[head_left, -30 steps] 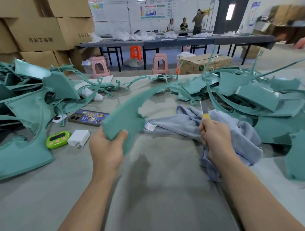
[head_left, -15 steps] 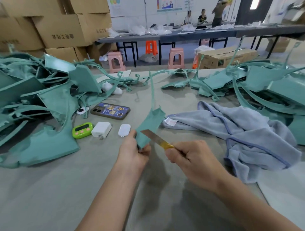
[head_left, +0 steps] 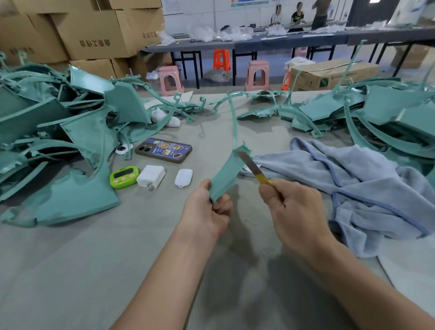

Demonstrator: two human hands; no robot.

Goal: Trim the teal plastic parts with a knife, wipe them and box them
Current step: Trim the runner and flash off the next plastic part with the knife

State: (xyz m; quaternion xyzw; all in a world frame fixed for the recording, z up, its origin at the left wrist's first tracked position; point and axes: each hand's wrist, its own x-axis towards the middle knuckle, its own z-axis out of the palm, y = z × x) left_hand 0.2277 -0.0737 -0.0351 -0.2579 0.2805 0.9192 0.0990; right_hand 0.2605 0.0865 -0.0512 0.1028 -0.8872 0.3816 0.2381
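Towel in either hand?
No: the left hand grips a teal part, the right hand holds the knife, and the towel lies on the table.

Mirrored Chinese print on cardboard boxes point(head_left: 94, 28), unreadable, wall posters point(head_left: 249, 2) too blurred

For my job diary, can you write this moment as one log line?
step: trimming | left hand: holds teal part | right hand: holds knife, blade at part's upper edge | towel: on table

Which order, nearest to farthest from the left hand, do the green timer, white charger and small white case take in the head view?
1. small white case, just up and left of the left hand.
2. white charger, further left.
3. green timer, leftmost in the row.
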